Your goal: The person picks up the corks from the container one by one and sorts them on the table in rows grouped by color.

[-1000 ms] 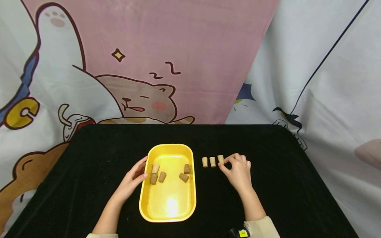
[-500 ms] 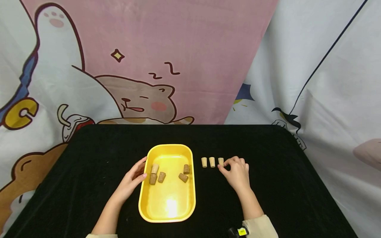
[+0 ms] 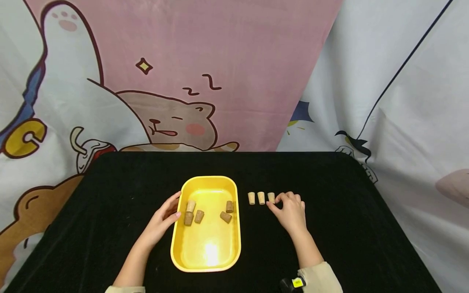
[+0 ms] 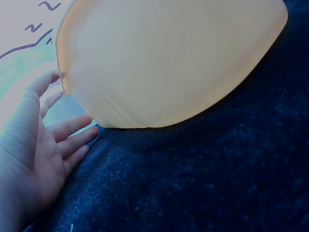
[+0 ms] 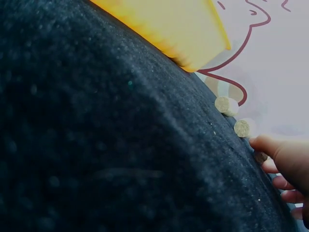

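Thumb and finger of the right hand [image 3: 291,213] pinch the end cork [image 3: 271,197], so that grip is narrow. It is the rightmost of three pale ones in a row on the black worktop [image 3: 340,228], well in from the right edge and the far edge. The middle cork [image 3: 261,198] and the left cork [image 3: 251,198] are beside it. Just left of the row is a yellow tray [image 3: 194,248]. The left hand [image 3: 159,224] touches the tray's left side, its grip wide, thumb at the rim. Inside, a light cork [image 3: 191,206] and two brown corks [image 3: 199,216] are near the left wall; two dark corks [image 3: 229,206] are near the right wall.
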### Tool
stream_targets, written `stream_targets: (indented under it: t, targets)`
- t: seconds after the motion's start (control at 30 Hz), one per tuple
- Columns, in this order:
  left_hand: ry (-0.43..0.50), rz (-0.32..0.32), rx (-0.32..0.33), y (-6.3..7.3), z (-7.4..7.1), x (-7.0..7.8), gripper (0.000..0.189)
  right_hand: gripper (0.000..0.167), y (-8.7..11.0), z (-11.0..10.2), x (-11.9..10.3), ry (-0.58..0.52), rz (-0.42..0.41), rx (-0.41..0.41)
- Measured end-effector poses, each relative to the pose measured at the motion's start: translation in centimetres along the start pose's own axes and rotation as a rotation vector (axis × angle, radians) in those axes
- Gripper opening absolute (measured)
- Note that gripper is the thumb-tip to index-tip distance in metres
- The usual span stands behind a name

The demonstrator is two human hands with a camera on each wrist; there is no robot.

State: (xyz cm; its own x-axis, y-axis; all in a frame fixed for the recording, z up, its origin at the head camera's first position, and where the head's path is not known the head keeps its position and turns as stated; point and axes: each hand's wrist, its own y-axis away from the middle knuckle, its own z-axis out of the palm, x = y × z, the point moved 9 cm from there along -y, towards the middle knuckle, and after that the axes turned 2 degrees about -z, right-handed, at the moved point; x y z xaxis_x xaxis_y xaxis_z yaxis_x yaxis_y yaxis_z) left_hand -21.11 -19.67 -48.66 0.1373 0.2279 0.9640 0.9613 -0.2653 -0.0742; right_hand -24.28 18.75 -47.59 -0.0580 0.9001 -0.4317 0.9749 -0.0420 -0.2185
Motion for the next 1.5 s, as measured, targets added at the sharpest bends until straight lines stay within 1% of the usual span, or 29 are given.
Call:
stream_targets:
  t: [0.17, 0.37, 0.67, 0.83, 1.07, 1.33, 1.5]
  targets:
    - [-0.004, -0.018, 0.001, -0.1, 0.0, 0.0, 0.055, 0.030, -0.1, -0.1, -0.1, 0.021, 0.000, 0.010]
    - [-0.004, -0.021, 0.004, -0.1, 0.1, 0.1, 0.056, 0.030, 0.0, -0.3, -0.2, 0.030, 0.003, 0.016]
    - [-0.006, -0.009, 0.001, 0.0, 0.1, -0.1, 0.055, 0.030, 0.2, -0.6, -0.2, 0.003, 0.025, -0.018]
    - [0.000, 0.000, -0.002, 0.0, 0.1, -0.1, 0.055, 0.030, 0.3, -1.4, -0.9, -0.009, -0.002, 0.001]
    - [-0.015, -0.011, 0.004, 0.0, 0.0, -0.1, 0.055, 0.030, 0.3, -2.7, -2.3, -0.033, -0.042, 0.049]
    - [-0.005, 0.001, 0.002, 0.0, 0.0, 0.2, 0.055, 0.023, 0.8, -4.5, -5.2, -0.079, -0.150, 0.135]
    - [-0.002, -0.002, 0.000, 0.0, 0.0, 0.3, 0.055, 0.022, 1.4, -5.1, -7.0, -0.092, -0.209, 0.150]
